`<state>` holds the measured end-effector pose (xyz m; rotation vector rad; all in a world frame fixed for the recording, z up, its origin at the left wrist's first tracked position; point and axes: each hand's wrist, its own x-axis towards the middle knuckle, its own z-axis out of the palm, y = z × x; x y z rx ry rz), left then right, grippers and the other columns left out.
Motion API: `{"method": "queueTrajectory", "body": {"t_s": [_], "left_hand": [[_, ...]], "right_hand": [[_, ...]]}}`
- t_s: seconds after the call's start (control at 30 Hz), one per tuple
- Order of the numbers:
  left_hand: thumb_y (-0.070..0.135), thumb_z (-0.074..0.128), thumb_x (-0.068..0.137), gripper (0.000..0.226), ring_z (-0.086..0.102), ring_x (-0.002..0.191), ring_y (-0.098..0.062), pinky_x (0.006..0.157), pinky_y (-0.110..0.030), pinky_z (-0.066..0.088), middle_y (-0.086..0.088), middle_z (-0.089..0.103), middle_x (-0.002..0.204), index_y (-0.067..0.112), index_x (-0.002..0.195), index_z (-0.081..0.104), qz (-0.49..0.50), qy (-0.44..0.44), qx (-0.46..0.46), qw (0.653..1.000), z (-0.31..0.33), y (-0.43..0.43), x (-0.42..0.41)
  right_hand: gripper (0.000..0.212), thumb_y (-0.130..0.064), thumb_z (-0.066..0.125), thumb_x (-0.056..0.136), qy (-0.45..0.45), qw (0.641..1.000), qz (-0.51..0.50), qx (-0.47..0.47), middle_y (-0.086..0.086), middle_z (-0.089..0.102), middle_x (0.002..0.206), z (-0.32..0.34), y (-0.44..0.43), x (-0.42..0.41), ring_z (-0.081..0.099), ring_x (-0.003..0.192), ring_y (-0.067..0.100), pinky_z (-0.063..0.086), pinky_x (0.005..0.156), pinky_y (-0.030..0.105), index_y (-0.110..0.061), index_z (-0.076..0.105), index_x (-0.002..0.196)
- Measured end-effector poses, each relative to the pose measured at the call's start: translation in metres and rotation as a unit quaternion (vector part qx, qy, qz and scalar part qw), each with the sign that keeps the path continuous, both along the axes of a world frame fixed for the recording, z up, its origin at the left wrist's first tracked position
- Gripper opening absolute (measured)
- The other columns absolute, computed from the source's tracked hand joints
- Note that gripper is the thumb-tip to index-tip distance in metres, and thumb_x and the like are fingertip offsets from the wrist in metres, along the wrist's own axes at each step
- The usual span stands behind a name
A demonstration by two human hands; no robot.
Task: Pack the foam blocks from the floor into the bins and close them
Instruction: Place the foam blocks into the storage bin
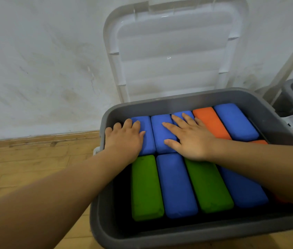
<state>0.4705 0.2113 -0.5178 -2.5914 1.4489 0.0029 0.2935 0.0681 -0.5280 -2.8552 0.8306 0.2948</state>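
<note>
left hand [124, 136]: flat on the corner blue foam block [148, 145]
right hand [189, 140]: splayed flat on the next block [157, 139]
tip: press evenly, below the grey plastic bin [178, 236] rim

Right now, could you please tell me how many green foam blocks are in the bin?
2, in the near row: the left-end green block and the green block third from left. Others may hide beneath.

no readable text, labels, brands or numbers in view: grey bin [178, 236], white lid [174, 51], foam blocks [176, 186] and wall [34, 69] all plain, no markings legible
</note>
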Motion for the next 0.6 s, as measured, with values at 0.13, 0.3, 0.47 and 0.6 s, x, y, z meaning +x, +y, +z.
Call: {"method": "queueTrajectory", "body": {"t_s": [0.13,0.3,0.47,0.6], "left_hand": [[0.051,0.021,0.106,0.049,0.047,0.122,-0.034,0.097,-0.05,0.036,-0.004,0.044,0.142,0.027,0.147,0.032,0.003,0.019,0.009,1.0,0.005,0.0,-0.003],[0.057,0.034,0.102,0.054,0.041,0.129,-0.035,0.1,-0.052,0.039,-0.009,0.039,0.144,0.021,0.142,0.041,0.004,0.051,-0.009,0.999,0.02,-0.019,-0.02],[0.066,0.042,0.095,0.068,0.042,0.13,-0.033,0.103,-0.049,0.04,-0.007,0.042,0.144,0.024,0.148,0.037,-0.078,0.044,-0.066,0.994,0.032,-0.057,-0.081],[0.068,0.045,0.092,0.072,0.042,0.132,-0.034,0.102,-0.051,0.04,-0.007,0.042,0.145,0.023,0.148,0.037,-0.138,0.054,-0.087,0.985,0.049,-0.117,-0.146]], "right_hand": [[0.072,-0.07,0.026,0.098,0.011,0.999,0.01,0.03,-0.002,-0.007,0.17,0.012,-0.003,-0.005,-0.009,0.156,0.026,0.002,0.125,0.048,-0.042,0.003,0.16],[0.076,-0.066,0.042,0.096,0.001,1.0,0.001,-0.021,0.006,0.001,0.17,0.034,-0.025,-0.041,0.005,0.155,0.03,0.008,0.125,0.048,-0.037,0.013,0.16],[0.081,-0.071,0.045,0.091,0.006,0.993,-0.07,-0.092,0.006,0.004,0.169,0.061,-0.081,-0.116,0.008,0.155,0.031,0.011,0.123,0.055,-0.037,0.016,0.159],[0.081,-0.074,0.042,0.09,0.006,0.984,-0.146,-0.106,0.006,0.007,0.169,0.069,-0.121,-0.192,0.009,0.154,0.031,0.012,0.122,0.058,-0.038,0.018,0.158]]}}
